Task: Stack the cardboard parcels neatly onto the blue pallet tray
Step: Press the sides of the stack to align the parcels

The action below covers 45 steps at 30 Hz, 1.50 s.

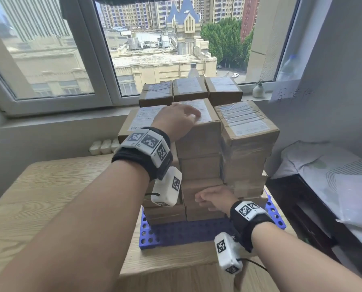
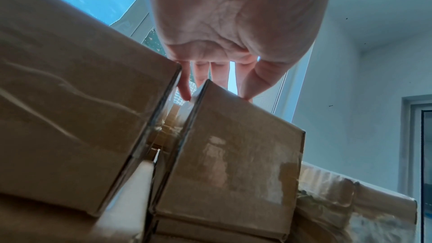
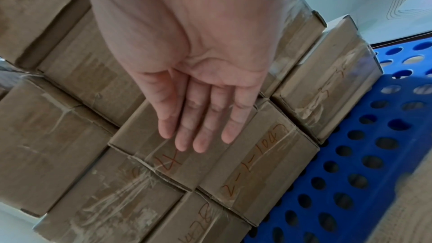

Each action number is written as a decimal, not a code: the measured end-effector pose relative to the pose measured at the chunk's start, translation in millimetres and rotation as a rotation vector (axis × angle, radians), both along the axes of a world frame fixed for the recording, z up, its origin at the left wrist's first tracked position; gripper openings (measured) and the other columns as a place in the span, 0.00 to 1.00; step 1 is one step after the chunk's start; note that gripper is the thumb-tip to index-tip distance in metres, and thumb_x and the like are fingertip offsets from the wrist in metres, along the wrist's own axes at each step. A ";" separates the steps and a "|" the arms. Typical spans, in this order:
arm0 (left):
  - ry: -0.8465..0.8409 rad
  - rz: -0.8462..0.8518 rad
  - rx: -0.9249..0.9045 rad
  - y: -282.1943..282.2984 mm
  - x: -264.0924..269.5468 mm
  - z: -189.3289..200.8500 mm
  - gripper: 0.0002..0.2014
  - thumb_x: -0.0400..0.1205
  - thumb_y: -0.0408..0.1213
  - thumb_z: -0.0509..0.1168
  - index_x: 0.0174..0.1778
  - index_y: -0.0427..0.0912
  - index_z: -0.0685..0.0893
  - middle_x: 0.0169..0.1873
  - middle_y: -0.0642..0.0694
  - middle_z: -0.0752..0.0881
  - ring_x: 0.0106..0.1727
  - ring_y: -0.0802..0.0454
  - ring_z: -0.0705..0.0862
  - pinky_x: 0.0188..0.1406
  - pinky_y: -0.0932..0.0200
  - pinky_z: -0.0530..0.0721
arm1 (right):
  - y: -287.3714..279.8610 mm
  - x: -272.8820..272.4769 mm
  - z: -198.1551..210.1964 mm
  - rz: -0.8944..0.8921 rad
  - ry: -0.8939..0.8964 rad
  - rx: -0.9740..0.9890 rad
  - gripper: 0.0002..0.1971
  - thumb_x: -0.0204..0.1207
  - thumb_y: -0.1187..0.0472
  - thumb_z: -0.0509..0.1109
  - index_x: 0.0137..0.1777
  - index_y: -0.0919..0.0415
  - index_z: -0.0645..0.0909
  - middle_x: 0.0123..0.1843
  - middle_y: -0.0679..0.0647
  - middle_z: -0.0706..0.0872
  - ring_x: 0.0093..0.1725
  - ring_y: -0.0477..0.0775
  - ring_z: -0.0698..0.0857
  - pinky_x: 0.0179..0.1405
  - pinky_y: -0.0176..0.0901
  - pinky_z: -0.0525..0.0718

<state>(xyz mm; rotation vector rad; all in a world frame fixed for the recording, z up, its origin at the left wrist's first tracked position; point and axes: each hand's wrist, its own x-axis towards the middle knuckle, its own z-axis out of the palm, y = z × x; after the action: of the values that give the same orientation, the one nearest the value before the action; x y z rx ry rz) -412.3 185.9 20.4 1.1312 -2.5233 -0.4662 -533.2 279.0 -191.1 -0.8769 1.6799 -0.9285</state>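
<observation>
A tall stack of brown cardboard parcels stands on the blue perforated pallet tray, several layers high. My left hand rests on top of the middle front column's top parcel, with fingers fairly straight. One finger dips into the gap beside the left neighbour. My right hand lies flat, fingers straight and together, against the front face of a low parcel in the same column. Neither hand grips anything.
The tray sits on a wooden table whose front edge is close to me. Behind the stack are the window sill, a plastic bottle and a small vase. White items lie at back left. Bedding and papers are at the right.
</observation>
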 end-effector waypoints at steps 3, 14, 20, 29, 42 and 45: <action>0.002 0.000 0.005 -0.7 -1.6 0.4 0.16 0.87 0.42 0.56 0.65 0.57 0.85 0.75 0.51 0.78 0.73 0.50 0.76 0.73 0.55 0.70 | -3.7 -1.0 0.0 -0.013 0.000 0.000 0.14 0.85 0.65 0.62 0.40 0.53 0.85 0.39 0.45 0.89 0.37 0.40 0.86 0.38 0.36 0.76; 0.001 0.003 0.004 -4.8 -5.7 -0.7 0.16 0.87 0.42 0.56 0.65 0.57 0.85 0.76 0.50 0.77 0.74 0.50 0.75 0.75 0.53 0.70 | -13.7 -5.4 -1.4 -0.007 -0.008 0.008 0.14 0.85 0.65 0.62 0.41 0.54 0.86 0.35 0.43 0.89 0.36 0.42 0.86 0.39 0.37 0.77; 0.015 0.005 0.031 -4.2 -6.0 1.7 0.16 0.86 0.41 0.57 0.63 0.57 0.86 0.75 0.50 0.78 0.74 0.49 0.75 0.75 0.53 0.70 | -10.7 -11.3 3.6 0.062 0.017 0.057 0.11 0.85 0.64 0.63 0.45 0.55 0.86 0.42 0.47 0.90 0.38 0.43 0.87 0.38 0.36 0.78; 0.090 -0.090 -0.001 15.3 -31.8 5.1 0.18 0.84 0.45 0.59 0.69 0.57 0.82 0.72 0.52 0.80 0.73 0.51 0.76 0.73 0.53 0.74 | 24.7 -63.2 39.5 -0.058 0.066 0.096 0.14 0.79 0.74 0.62 0.36 0.63 0.86 0.35 0.57 0.91 0.37 0.54 0.89 0.52 0.53 0.86; -0.245 -0.206 -0.229 19.4 -74.0 -13.0 0.26 0.73 0.66 0.68 0.64 0.60 0.83 0.66 0.52 0.82 0.72 0.52 0.73 0.74 0.50 0.69 | 37.6 -109.3 99.5 -0.724 0.028 -0.379 0.11 0.81 0.56 0.63 0.43 0.59 0.84 0.42 0.57 0.87 0.38 0.56 0.82 0.35 0.43 0.78; -0.218 -0.213 -0.214 21.1 -75.1 -11.9 0.23 0.74 0.63 0.69 0.61 0.56 0.85 0.66 0.51 0.82 0.71 0.51 0.74 0.70 0.52 0.71 | 18.5 -111.7 109.7 -0.628 -0.226 -0.369 0.36 0.70 0.26 0.60 0.61 0.56 0.85 0.55 0.54 0.90 0.51 0.53 0.88 0.53 0.47 0.85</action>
<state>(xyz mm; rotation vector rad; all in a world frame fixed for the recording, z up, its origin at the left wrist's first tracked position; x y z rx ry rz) -487.4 207.1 8.5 0.8808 -2.8169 -0.1226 -644.9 297.5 -81.4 -0.4401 1.6311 -1.7365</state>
